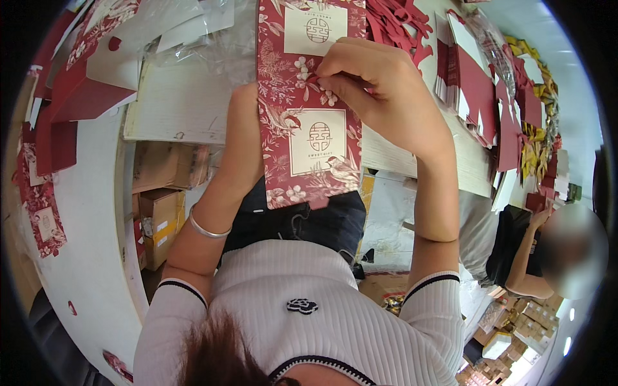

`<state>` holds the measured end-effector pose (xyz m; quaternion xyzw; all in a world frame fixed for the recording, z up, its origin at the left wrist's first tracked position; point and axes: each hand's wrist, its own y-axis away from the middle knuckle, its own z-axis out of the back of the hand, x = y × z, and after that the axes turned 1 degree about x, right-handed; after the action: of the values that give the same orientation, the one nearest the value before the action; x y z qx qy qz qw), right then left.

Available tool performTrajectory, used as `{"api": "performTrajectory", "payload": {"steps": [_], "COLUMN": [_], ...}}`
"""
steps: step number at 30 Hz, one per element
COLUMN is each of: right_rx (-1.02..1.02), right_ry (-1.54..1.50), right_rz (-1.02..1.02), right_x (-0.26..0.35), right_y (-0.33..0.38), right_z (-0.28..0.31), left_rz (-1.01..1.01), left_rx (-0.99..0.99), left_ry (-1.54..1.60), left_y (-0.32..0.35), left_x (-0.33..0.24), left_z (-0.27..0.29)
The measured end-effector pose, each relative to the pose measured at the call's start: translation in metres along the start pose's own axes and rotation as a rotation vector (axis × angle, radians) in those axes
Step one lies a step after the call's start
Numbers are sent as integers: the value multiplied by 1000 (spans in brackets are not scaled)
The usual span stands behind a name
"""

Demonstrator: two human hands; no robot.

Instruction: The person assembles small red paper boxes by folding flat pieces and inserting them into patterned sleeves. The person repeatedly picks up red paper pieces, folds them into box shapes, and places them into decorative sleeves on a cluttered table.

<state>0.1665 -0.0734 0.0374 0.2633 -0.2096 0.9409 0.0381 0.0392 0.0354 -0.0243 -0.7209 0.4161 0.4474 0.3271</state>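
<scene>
Spanning the edge of the pale table and the lap, the patterned red card meets the right hand, fingertips close, whether gripping I cannot tell; the left hand passes behind, hold hidden

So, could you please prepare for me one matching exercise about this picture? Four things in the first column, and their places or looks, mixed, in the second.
Column one
1. printed red card
2. silver bangle
3. red strips
4. white ribbed top

Column two
A. heaped near the upper edge of the picture, right of centre
B. has a dark flower shape on the front
C. shows two cream panels with round emblems
D. around the left forearm

Right pairs: 1-C, 2-D, 3-A, 4-B
</scene>
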Motion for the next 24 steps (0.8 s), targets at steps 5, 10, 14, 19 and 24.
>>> {"api": "performTrajectory", "payload": {"steps": [5, 10, 14, 19, 24], "right_rx": [126, 233, 148, 34, 150], "right_ry": [183, 297, -21, -73, -212], "right_rz": [101, 108, -48, -138, -46], "right_x": [3, 7, -6, -16, -24], "right_y": [-8, -15, -14, -5, -10], "right_z": [3, 4, 10, 9, 1], "left_rz": [52, 2, 55, 250, 183], "left_rx": [3, 30, 23, -166, 77], "left_ry": [96, 34, -79, 165, 103], "left_y": [-2, -6, -10, -4, -17], "left_x": [5, 15, 12, -4, 19], "left_z": [2, 7, 9, -11, 11]}}
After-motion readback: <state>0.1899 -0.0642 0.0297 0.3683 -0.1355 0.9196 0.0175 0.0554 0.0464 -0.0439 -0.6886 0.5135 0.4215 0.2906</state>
